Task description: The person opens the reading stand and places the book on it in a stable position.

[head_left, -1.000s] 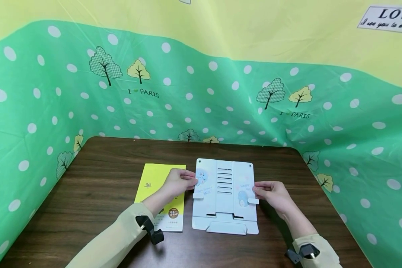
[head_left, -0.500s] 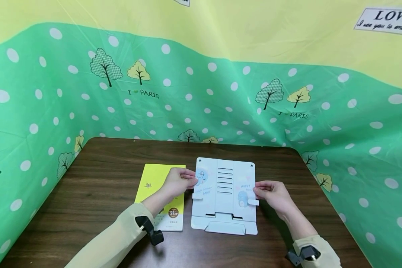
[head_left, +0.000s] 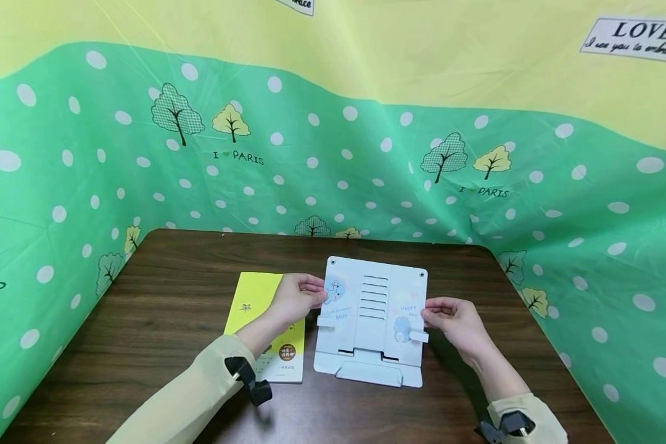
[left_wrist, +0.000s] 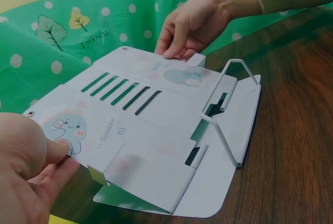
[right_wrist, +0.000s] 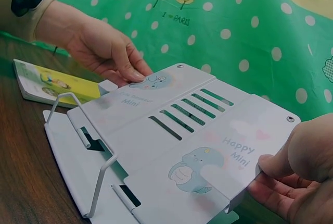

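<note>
A white book stand [head_left: 372, 308] with dinosaur prints and a row of slots is in front of me, its back panel tilted up from the base. My left hand [head_left: 296, 298] pinches the panel's left edge between thumb and fingers. On the opposite edge, my right hand [head_left: 456, 322] pinches it the same way. The wire holder [left_wrist: 222, 114] at the stand's front shows in the left wrist view. Beneath the raised panel, the base plate [left_wrist: 208, 200] lies on the table.
A yellow book [head_left: 255, 296] lies left of the stand, partly under my left forearm. The brown wooden table [head_left: 161, 320] ends at a green dotted cloth [head_left: 311, 166] hanging behind and at both sides.
The stand's back panel has risen, its top edge tilting up and looking wider. Both hands keep their hold and have shifted only slightly.
</note>
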{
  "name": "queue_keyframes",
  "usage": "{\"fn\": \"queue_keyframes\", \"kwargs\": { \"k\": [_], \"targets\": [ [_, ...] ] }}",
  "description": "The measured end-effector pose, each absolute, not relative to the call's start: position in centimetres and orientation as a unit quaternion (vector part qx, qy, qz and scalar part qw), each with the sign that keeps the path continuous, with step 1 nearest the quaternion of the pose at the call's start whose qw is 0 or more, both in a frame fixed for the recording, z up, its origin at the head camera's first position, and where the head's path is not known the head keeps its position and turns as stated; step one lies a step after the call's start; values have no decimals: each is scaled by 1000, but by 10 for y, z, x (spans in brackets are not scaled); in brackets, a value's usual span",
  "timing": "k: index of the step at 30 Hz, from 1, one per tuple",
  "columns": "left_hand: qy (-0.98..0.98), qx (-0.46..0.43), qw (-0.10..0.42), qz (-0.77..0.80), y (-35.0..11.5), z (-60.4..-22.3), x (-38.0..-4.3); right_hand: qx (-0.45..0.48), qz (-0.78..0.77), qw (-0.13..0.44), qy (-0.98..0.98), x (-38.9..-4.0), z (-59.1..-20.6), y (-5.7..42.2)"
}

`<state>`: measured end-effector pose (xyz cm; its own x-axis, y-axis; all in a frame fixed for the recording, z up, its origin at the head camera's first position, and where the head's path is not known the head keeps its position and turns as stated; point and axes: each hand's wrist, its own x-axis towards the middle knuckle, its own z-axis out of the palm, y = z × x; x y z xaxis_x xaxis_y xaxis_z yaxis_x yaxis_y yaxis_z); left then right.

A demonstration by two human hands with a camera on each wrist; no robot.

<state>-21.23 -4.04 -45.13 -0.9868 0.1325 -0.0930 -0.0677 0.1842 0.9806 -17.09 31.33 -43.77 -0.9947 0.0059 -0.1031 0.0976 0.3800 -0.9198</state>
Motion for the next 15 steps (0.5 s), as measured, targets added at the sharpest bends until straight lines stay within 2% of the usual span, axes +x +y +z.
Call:
{"fn": "queue_keyframes", "kwargs": {
  "k": [15],
  "targets": [
    [770, 37, 72, 632, -38, -444, -218, 31, -567, 20, 823, -168, -431, 313]
  ]
}}
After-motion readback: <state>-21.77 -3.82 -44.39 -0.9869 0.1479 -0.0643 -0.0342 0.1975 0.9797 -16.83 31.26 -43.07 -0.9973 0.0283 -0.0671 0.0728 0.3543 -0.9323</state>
